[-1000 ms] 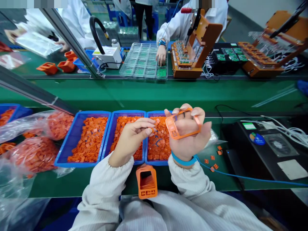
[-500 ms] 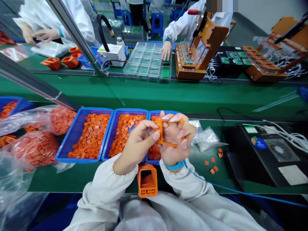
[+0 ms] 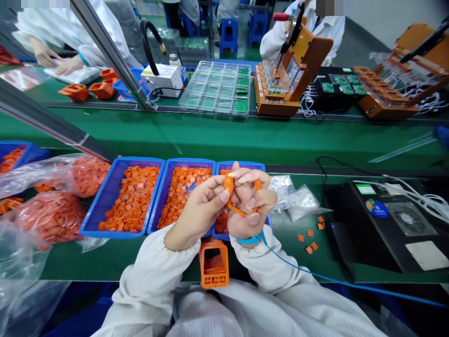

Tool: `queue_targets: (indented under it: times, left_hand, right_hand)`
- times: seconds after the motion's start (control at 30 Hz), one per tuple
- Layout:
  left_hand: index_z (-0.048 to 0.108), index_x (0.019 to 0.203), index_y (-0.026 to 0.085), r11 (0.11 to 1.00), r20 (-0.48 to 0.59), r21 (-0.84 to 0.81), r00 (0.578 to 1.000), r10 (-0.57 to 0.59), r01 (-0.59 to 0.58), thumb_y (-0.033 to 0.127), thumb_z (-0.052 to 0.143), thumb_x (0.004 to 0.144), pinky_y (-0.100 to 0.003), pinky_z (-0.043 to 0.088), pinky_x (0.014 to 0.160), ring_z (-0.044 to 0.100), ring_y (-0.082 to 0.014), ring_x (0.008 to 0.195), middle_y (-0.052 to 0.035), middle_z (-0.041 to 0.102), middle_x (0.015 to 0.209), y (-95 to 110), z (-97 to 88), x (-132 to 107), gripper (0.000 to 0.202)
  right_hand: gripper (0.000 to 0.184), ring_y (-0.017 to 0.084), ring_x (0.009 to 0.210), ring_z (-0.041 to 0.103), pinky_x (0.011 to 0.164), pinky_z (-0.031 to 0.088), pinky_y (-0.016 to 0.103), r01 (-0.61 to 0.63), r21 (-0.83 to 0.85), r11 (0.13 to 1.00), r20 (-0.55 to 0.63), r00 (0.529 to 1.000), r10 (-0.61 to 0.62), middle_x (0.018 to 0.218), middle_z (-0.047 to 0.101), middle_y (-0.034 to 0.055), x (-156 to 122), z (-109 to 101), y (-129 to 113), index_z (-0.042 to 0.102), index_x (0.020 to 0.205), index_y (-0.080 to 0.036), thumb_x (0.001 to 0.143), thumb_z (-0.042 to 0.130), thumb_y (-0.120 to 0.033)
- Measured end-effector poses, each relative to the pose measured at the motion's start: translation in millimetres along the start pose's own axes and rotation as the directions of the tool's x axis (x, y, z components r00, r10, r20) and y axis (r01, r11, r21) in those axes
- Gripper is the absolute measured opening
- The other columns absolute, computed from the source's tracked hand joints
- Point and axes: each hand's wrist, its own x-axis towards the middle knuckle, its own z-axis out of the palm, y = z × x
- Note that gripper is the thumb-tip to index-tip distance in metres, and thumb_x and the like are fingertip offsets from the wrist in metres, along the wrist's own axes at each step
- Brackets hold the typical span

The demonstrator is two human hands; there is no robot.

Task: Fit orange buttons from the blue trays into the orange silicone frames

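Observation:
My left hand (image 3: 198,210) and my right hand (image 3: 250,206) meet above the right-hand blue tray (image 3: 242,165), both gripping a thin orange plastic frame (image 3: 229,192). The frame stands nearly edge-on, and my fingers hide much of it. Loose orange square pieces (image 3: 221,222) fill that tray below my hands. A blue wrist strap (image 3: 249,240) circles my right wrist. Close to my body, an orange open-sided holder (image 3: 213,264) sits just below my forearms.
Two more blue trays (image 3: 121,196) of orange pieces stand to the left, beside bulging plastic bags (image 3: 52,217) of them. Several loose pieces (image 3: 308,238) lie right of my hands. A black machine (image 3: 386,224) stands further right. Across the green belt, co-workers handle circuit-board trays (image 3: 217,89).
The orange frame has turned from lying flat against my right hand to nearly edge-on. My left hand has moved onto it, and both hands have drawn closer together.

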Motion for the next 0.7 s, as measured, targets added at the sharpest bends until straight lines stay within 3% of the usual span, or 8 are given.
queue_targets:
  times: [0.17, 0.27, 0.33, 0.4, 0.47, 0.53, 0.6, 0.7]
  left_hand:
    - [0.071, 0.113, 0.017, 0.992, -0.004, 0.113, 0.999, 0.052, -0.051, 0.037, 0.085, 0.090, -0.017, 0.049, 0.057, 0.066, -0.0099, 0.063, -0.0015, 0.074, 0.077, -4, -4.5, -3, 0.034]
    - [0.067, 0.118, 0.020, 0.970, 0.082, 0.233, 0.995, 0.056, -0.074, 0.040, 0.080, 0.094, -0.022, 0.055, 0.065, 0.071, -0.0127, 0.071, -0.0029, 0.076, 0.087, 0, -10.1, -3, 0.033]
    - [0.062, 0.132, 0.024, 0.895, 0.145, 0.414, 0.983, 0.116, -0.166, 0.042, 0.074, 0.099, -0.028, 0.060, 0.076, 0.076, -0.0171, 0.085, -0.0062, 0.078, 0.104, 8, -15.4, -4, 0.038]
    - [0.054, 0.146, 0.028, 0.646, 0.217, 0.661, 0.921, 0.324, -0.383, 0.045, 0.074, 0.099, -0.035, 0.060, 0.088, 0.075, -0.0232, 0.109, -0.0112, 0.075, 0.127, 20, -22.5, -8, 0.053]
    - [0.058, 0.145, 0.031, 0.173, 0.421, 0.806, 0.754, 0.503, -0.566, 0.043, 0.078, 0.096, -0.042, 0.054, 0.103, 0.066, -0.0266, 0.131, -0.0109, 0.071, 0.140, 33, -30.7, -13, 0.055]
    - [0.070, 0.130, 0.031, -0.249, 0.662, 0.742, 0.619, 0.423, -0.623, 0.030, 0.077, 0.098, -0.044, 0.043, 0.116, 0.060, -0.0246, 0.140, -0.0044, 0.075, 0.136, 44, -38.3, -21, 0.033]
    - [0.074, 0.122, 0.031, -0.442, 0.777, 0.625, 0.567, 0.275, -0.643, 0.015, 0.068, 0.103, -0.042, 0.035, 0.121, 0.063, -0.0196, 0.139, 0.0022, 0.080, 0.127, 49, -43.8, -32, 0.025]
    - [0.074, 0.126, 0.027, -0.508, 0.783, 0.606, 0.572, 0.243, -0.612, 0.011, 0.067, 0.103, -0.038, 0.036, 0.117, 0.070, -0.0164, 0.128, 0.0028, 0.082, 0.123, 49, -46.8, -55, 0.029]
  right_hand:
    - [0.039, 0.023, 0.086, 0.063, 0.106, 0.056, 0.065, 0.040, -0.035, 0.999, 0.030, 0.999, -0.039, 0.099, 0.043, 0.0019, -4, -1, -4, 0.039, 0.078, -0.029, 0.096, 0.049, -0.062]
    - [0.046, 0.023, 0.086, 0.064, 0.108, 0.055, 0.064, -0.047, -0.001, 0.999, -0.004, 0.999, 0.047, 0.098, 0.044, 0.0021, -3, -1, -10, 0.039, 0.074, -0.028, 0.092, 0.055, -0.067]
    - [0.047, 0.025, 0.092, 0.066, 0.113, 0.052, 0.063, -0.174, 0.064, 0.983, 0.000, 0.985, 0.174, 0.098, 0.047, 0.0025, 0, -3, -15, 0.041, 0.073, -0.028, 0.089, 0.062, -0.067]
    - [0.040, 0.025, 0.099, 0.067, 0.116, 0.050, 0.060, -0.336, 0.139, 0.932, 0.024, 0.941, 0.336, 0.102, 0.052, 0.0028, 6, -5, -21, 0.047, 0.077, -0.029, 0.089, 0.066, -0.062]
    - [0.027, 0.024, 0.103, 0.068, 0.115, 0.051, 0.058, -0.497, 0.227, 0.837, 0.102, 0.867, 0.487, 0.106, 0.057, 0.0023, 13, -8, -25, 0.054, 0.084, -0.030, 0.092, 0.065, -0.054]
    - [0.021, 0.023, 0.102, 0.070, 0.113, 0.053, 0.055, -0.643, 0.283, 0.712, 0.246, 0.766, 0.594, 0.105, 0.061, 0.0019, 18, -10, -29, 0.059, 0.089, -0.030, 0.096, 0.061, -0.049]
    - [0.023, 0.024, 0.100, 0.072, 0.110, 0.055, 0.054, -0.762, 0.295, 0.576, 0.390, 0.647, 0.656, 0.102, 0.065, 0.0017, 20, -11, -31, 0.061, 0.088, -0.028, 0.098, 0.058, -0.048]
    - [0.026, 0.026, 0.107, 0.073, 0.110, 0.056, 0.052, -0.875, 0.224, 0.429, 0.537, 0.478, 0.695, 0.105, 0.072, 0.0033, 16, -11, -32, 0.065, 0.091, -0.028, 0.098, 0.060, -0.053]
